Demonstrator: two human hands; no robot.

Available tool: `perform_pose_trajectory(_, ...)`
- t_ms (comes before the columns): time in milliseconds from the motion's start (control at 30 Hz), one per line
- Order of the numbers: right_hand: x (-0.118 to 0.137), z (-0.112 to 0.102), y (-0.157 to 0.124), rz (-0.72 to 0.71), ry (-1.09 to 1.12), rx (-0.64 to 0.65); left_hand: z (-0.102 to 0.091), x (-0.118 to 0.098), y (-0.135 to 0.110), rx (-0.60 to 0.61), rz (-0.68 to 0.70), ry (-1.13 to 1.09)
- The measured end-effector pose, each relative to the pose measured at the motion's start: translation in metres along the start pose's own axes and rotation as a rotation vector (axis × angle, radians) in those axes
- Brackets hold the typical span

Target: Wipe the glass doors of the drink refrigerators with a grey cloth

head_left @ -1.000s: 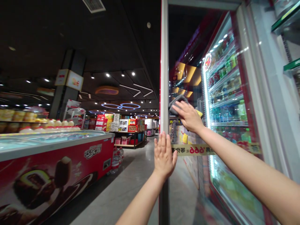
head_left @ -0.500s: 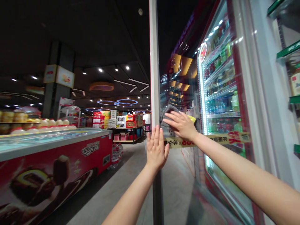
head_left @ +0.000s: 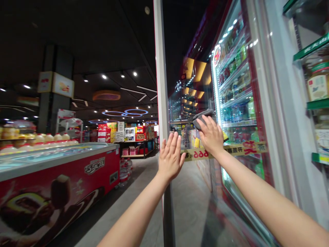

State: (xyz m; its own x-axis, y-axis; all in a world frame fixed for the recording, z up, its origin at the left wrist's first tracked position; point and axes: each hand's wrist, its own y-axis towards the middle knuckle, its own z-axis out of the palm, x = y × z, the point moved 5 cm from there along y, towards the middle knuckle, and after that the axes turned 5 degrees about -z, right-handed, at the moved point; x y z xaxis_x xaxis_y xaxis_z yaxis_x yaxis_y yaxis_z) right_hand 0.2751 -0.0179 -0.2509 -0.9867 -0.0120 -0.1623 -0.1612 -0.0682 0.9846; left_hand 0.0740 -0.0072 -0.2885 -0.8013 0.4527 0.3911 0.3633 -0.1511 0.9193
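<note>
A glass door [head_left: 190,195] with a pale metal frame [head_left: 160,68] stands upright before me. My left hand [head_left: 169,157] lies flat at the door's edge, over the frame and the nearby glass, fingers stretched upward and holding nothing. With my right hand [head_left: 212,135] I press a grey cloth [head_left: 202,118] against the glass; a bit of yellow shows at the cloth's far side. Fingers and palm cover part of the cloth. A yellow printed strip [head_left: 236,150] runs across the door just below my right hand, its lettering mirrored.
A lit drinks fridge [head_left: 238,85] shows through the glass on the right. Shelves with jars [head_left: 318,82] stand at the far right. On the left is a red ice cream freezer [head_left: 97,185]. Stacked boxes [head_left: 140,133] and bottled water [head_left: 123,175] stand further back.
My right hand has slid the cloth rightward across the glass, away from the frame. The left hand stays at the door's edge. The whole view has shifted slightly.
</note>
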Motion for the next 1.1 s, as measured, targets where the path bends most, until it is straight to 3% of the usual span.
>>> perform_pose_trajectory(67, 0.008, -0.001, -0.012, -0.018, 0.004, 0.0, 0.0, 0.0, 0.008, -0.011, -0.004, 0.005)
perform_pose_trajectory(167, 0.035, 0.004, -0.021, -0.309, 0.072, 0.086, 0.002, -0.004, 0.023, -0.01, 0.046, 0.005)
perform_pose_trajectory(233, 0.034, 0.005, -0.007, -0.402, 0.096, 0.119, 0.004, -0.009, 0.033, 0.009, 0.107, -0.003)
perform_pose_trajectory(367, -0.022, -0.002, 0.027, -0.082, 0.009, 0.015, 0.007, -0.017, 0.044, 0.047, 0.167, -0.009)
perform_pose_trajectory(467, -0.046, -0.01, -0.003, 0.102, -0.052, -0.066, 0.007, -0.021, 0.043, 0.052, 0.229, -0.011)
perform_pose_trajectory(533, -0.038, -0.013, -0.039, 0.106, -0.074, -0.09, 0.006, -0.023, 0.04, 0.04, 0.266, -0.023)
perform_pose_trajectory(600, -0.019, -0.011, -0.061, -0.041, -0.053, -0.027, 0.006, -0.024, 0.039, 0.022, 0.289, -0.036)
perform_pose_trajectory(700, -0.016, -0.007, -0.055, -0.173, 0.006, 0.044, 0.007, -0.024, 0.04, 0.009, 0.303, -0.056)
perform_pose_trajectory(833, -0.084, -0.013, -0.028, 0.093, -0.018, -0.09, 0.008, -0.023, 0.042, 0.039, 0.305, -0.075)
perform_pose_trajectory(933, -0.12, -0.018, -0.052, 0.275, -0.04, -0.2, 0.007, -0.024, 0.042, 0.052, 0.298, -0.064)
perform_pose_trajectory(1000, -0.115, -0.021, -0.072, 0.289, -0.055, -0.198, 0.007, -0.025, 0.042, 0.06, 0.304, -0.073)
perform_pose_trajectory(1100, -0.084, -0.017, -0.069, 0.11, -0.076, -0.027, 0.006, -0.027, 0.042, 0.07, 0.345, -0.103)
